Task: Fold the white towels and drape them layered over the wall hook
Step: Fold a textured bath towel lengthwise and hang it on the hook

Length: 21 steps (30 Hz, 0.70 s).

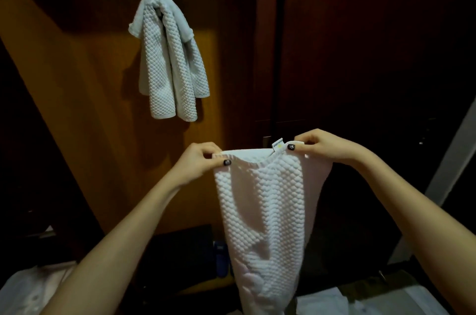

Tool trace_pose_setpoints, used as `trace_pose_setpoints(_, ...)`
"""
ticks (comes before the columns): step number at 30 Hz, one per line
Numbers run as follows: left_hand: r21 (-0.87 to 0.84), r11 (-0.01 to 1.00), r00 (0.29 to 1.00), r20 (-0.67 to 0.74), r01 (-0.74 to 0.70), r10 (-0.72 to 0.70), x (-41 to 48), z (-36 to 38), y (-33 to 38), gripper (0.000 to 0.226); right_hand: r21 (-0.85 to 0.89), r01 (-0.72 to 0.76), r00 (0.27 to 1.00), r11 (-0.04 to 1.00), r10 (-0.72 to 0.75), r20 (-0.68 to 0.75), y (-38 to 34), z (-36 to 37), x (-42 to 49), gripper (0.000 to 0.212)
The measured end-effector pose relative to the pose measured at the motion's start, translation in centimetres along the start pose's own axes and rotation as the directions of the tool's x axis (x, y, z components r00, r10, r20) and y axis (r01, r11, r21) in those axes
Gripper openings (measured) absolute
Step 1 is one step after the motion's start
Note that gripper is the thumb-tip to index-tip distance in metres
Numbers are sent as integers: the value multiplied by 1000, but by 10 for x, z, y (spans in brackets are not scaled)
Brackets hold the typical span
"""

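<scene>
Head view: which step is going on?
— Folding towel 2 (260, 211), lower centre; the left hand (198, 160) and right hand (319, 145) are each pinching 1 top corner (label (277, 144) sticking up).
— And next?
— Probably it's calling for lifting it onto towel 1 (167, 57), hanging upper left over the hidden hook, layers aligned.

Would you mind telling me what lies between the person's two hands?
In the head view, the top hem of the white towel spans from the left hand to the right hand, with a small label sticking up near the right hand.
</scene>
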<state>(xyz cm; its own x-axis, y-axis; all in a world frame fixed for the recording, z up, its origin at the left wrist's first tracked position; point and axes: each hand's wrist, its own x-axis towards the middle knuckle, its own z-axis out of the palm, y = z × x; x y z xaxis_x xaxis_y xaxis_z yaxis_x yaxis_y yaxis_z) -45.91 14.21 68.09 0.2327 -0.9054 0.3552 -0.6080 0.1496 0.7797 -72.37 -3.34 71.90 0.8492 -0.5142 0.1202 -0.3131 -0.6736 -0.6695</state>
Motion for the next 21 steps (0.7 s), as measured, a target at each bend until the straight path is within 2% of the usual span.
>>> trace_pose_setpoints(5, -40, 999, 994, -111, -18, 13, 15, 4, 10, 16, -63, -120, 991, 991, 123, 44, 33, -1, -24, 39)
trace_pose_setpoints(8, -2, 1000, 990, -138, -20, 19, 19, 4, 15, 16, -73, -171, 983, 983, 175, 48, 47, 17, -29, 35)
trace_pose_setpoints(11, 56, 998, 986, -166, 3, 6, 18, -2, 18, 16, -105, -193, 981, 976, 193, -7, 46, 36, -21, 34)
trace_pose_setpoints(16, 274, 956, 960, -280, 106, -26, 8, -27, 12, 21, -122, -158, 986, 980, 149, -78, 25, 48, -3, 30)
trace_pose_setpoints(21, 509, 850, 940, -336, 132, 55, -11, -52, 8, 36, -146, -100, 960, 984, 57, -274, 2, 61, 15, 31)
